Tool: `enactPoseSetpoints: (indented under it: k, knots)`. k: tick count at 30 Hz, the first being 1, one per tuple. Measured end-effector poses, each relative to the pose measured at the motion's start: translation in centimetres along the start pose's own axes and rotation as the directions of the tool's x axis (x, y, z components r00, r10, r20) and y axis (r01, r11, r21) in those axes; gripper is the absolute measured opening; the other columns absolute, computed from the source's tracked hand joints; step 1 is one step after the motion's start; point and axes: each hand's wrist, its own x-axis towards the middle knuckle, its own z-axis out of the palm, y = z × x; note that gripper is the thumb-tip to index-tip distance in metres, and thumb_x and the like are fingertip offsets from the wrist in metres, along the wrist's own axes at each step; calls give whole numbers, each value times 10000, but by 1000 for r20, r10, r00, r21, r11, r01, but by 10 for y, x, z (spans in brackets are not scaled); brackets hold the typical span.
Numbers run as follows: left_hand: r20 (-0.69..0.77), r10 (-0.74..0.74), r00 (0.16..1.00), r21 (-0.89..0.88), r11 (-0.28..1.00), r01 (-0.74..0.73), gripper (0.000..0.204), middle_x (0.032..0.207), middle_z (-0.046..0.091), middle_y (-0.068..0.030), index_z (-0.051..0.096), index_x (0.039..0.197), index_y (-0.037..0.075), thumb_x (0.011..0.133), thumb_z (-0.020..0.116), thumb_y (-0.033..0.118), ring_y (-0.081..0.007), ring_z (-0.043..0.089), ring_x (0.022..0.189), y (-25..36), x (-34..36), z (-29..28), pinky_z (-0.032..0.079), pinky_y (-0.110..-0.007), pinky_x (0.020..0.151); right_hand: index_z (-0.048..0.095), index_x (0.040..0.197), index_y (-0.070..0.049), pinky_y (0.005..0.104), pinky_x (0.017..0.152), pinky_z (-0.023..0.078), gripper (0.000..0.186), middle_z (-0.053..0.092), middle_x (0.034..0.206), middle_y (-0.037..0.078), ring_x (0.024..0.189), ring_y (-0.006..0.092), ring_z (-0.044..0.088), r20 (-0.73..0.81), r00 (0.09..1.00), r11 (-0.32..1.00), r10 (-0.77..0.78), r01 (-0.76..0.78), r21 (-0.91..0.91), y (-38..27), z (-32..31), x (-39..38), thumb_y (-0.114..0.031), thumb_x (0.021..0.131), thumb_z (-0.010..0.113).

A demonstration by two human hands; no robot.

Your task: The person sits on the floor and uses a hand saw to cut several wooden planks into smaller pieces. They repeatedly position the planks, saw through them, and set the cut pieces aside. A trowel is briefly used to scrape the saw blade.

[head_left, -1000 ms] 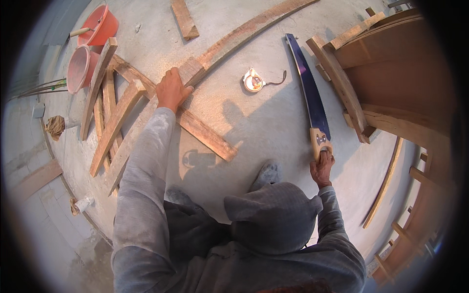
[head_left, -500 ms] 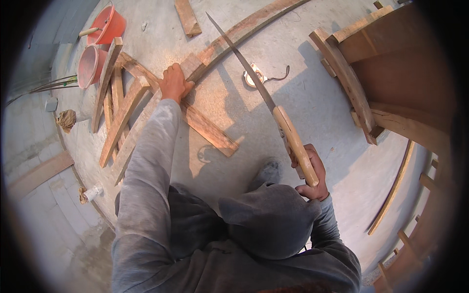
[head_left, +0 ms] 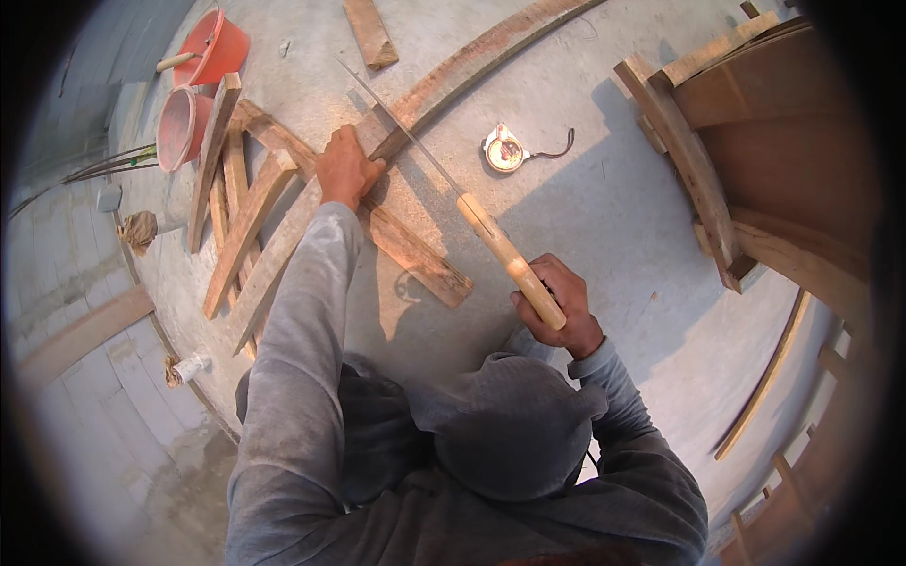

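Note:
A handsaw with a pale wooden handle (head_left: pixel 505 253) is gripped in my right hand (head_left: pixel 559 304), fingers wrapped round the handle's near end. Its thin blade (head_left: pixel 423 156) points up and left, crossing a long wooden beam (head_left: pixel 481 58) just to the right of my left hand. My left hand (head_left: pixel 347 170) is closed over that beam and presses on it. Whether the teeth touch the wood I cannot tell. Under the beam a shorter wooden plank (head_left: pixel 415 253) lies slantwise on the floor. To the right of the blade sits a tape measure (head_left: pixel 504 151) with a dark wrist strap.
Several loose timbers (head_left: pixel 247 231) are heaped on the left. Behind them stand two red buckets (head_left: pixel 225 55). A short wood offcut (head_left: pixel 370 33) lies at the far side. On the right is a large wooden structure (head_left: pixel 694 170), with a thin curved strip (head_left: pixel 764 377) nearby on the concrete floor.
My right hand has moved left and forward with the handsaw. The blade now crosses the beam closer to my left hand, which stays on the wood.

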Motion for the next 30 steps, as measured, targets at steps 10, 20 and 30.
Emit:
enactPoseSetpoints:
  k: [10, 20, 30]
  knots:
    - [-53, 35, 998, 0, 999, -35, 542, 1069, 637, -197, 554, 1051, 14, 665, 830, 275, -389, 635, 1015, -1, 0, 2, 516, -448, 870, 657, 977, -9, 320, 640, 533, 258, 664, 751, 102, 672, 220, 670, 19, 993, 993, 117, -116, -35, -18, -45, -98, 41, 726, 686]
    - [-21, 57, 998, -49, 997, -58, 554, 1104, 652, -252, 541, 1077, -14, 696, 790, 301, -441, 631, 1043, -2, 3, 5, 501, -488, 880, 632, 952, -8, 369, 566, 484, 193, 625, 760, 112, 599, 229, 612, -18, 999, 999, 44, -45, -29, 17, 35, 41, 3, 770, 693]
    - [-79, 58, 995, -13, 998, -59, 531, 1039, 643, -194, 549, 1048, 9, 679, 830, 268, -402, 634, 997, -3, -2, 2, 515, -467, 854, 637, 1000, -12, 403, 745, 570, 264, 630, 784, 148, 695, 336, 670, 64, 989, 990, 133, -135, 43, 27, 23, 18, -60, 751, 712]
